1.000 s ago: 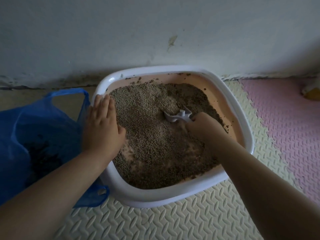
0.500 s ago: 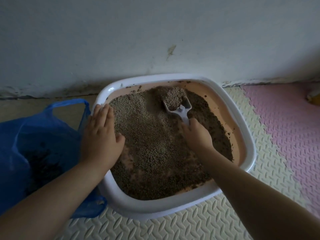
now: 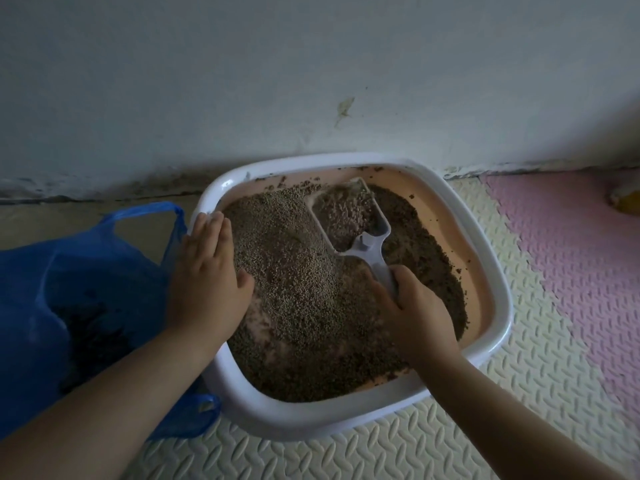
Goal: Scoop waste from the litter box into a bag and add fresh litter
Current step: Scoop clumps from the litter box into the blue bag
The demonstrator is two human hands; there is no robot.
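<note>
A white-rimmed litter box (image 3: 491,327) with a peach inside stands against the wall, holding brown granular litter (image 3: 294,271). My right hand (image 3: 419,313) grips the handle of a pale plastic scoop (image 3: 374,247). The scoop's bowl is full of litter and lies at the far side of the box. My left hand (image 3: 204,282) rests flat with straight fingers on the box's left rim. A blue plastic bag (image 3: 69,289) with dark waste inside lies open on the floor just left of the box.
The wall runs right behind the box. Cream foam mat (image 3: 346,452) covers the floor in front, with a pink mat (image 3: 571,271) to the right. A yellowish object (image 3: 627,199) lies at the far right edge.
The scoop has pushed away from me through the litter to the far side and filled up. My right hand followed it. My left hand has stayed on the rim.
</note>
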